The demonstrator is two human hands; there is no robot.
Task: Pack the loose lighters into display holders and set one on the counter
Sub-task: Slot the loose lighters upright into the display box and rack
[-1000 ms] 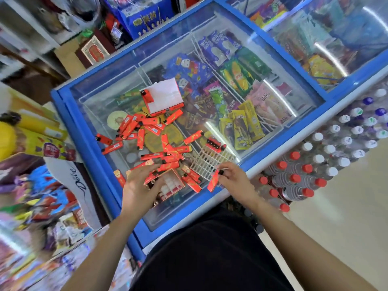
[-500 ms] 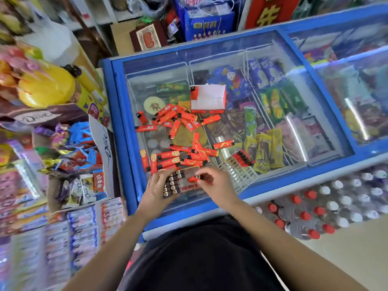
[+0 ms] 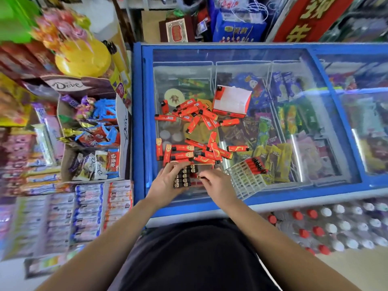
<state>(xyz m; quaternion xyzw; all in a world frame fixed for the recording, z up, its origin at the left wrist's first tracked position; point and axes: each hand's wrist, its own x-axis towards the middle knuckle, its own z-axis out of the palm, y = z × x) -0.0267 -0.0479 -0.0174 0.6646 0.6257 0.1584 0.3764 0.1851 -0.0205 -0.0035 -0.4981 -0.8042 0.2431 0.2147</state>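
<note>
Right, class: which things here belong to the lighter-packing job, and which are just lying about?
Job: loose lighters, display holder gripped by left hand, lighter pinched by right hand, white grid holder, red-and-white box.
Lying about: Dove box, capped bottles, freezer packets.

Blue-framed glass freezer lid (image 3: 137, 127) w/ lighter stock on top.
Loose red lighters (image 3: 197, 153) in 2 heaps, mid & far part of left pane. Red-white box (image 3: 233, 101) just beside far heap, on its right. White grid holder (image 3: 245, 181) flat nr front edge, few lighters in its far corner. Part-filled holder (image 3: 185, 178) at front edge, left of grid holder.
</note>
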